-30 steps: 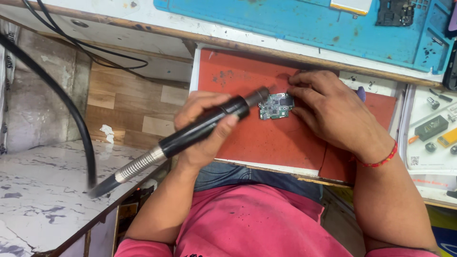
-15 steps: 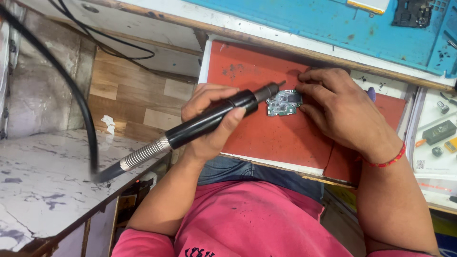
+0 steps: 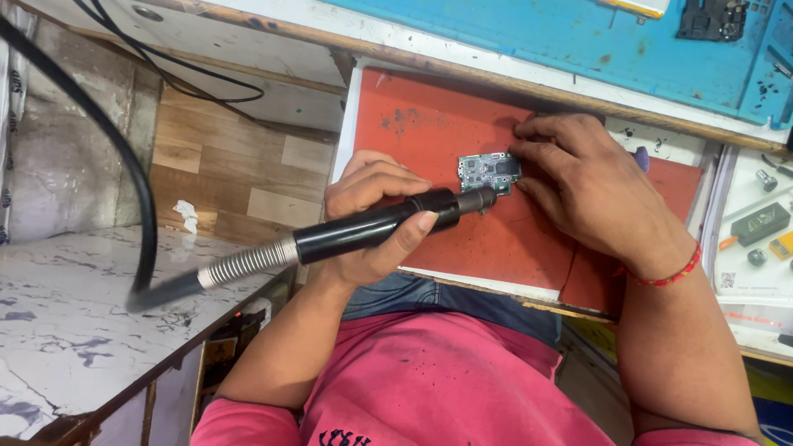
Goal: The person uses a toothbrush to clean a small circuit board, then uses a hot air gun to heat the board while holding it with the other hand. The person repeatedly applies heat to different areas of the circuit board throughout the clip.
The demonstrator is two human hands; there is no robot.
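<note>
My left hand (image 3: 363, 186) is closed around a black hot-air handpiece (image 3: 372, 231) with a metal spring collar. Its nozzle tip (image 3: 487, 198) sits at the lower edge of a small green-grey circuit board (image 3: 487, 171). The board lies on a red work mat (image 3: 429, 124). My right hand (image 3: 586, 194), with a red thread bracelet at the wrist, rests on the mat. Its fingertips pin the board's right edge.
A thick black hose (image 3: 124, 157) runs from the handpiece up and to the left over a marble counter (image 3: 74, 330). A blue mat (image 3: 537, 41) with a dark part lies beyond the red one. Small tools and parts sit on a white tray (image 3: 756, 248) at the right.
The handpiece has dropped to a flatter angle and its nozzle has slid from the board's upper left to its lower edge. My right hand stays on the board.
</note>
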